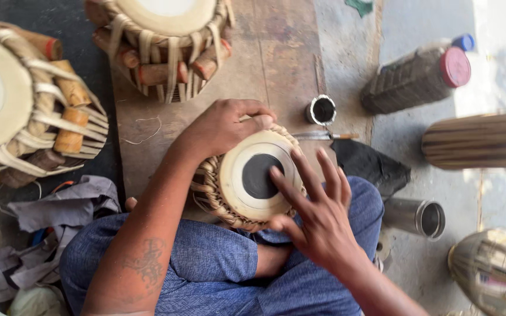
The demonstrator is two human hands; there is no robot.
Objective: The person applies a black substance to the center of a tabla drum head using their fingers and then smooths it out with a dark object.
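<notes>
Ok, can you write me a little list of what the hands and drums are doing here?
left hand: grips the far rim of the small drum
right hand: fingers spread, fingertips on the black spot
small drum: tilted in the lap, pale skin, woven edge
other drums: two strapped drums with wooden pegs, and
nearby: small tin, plastic bottle with red cap, metal cup

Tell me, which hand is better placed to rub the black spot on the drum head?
The right hand: its fingers already lie over the black spot. The left hand grips the small drum at its far rim.
</notes>
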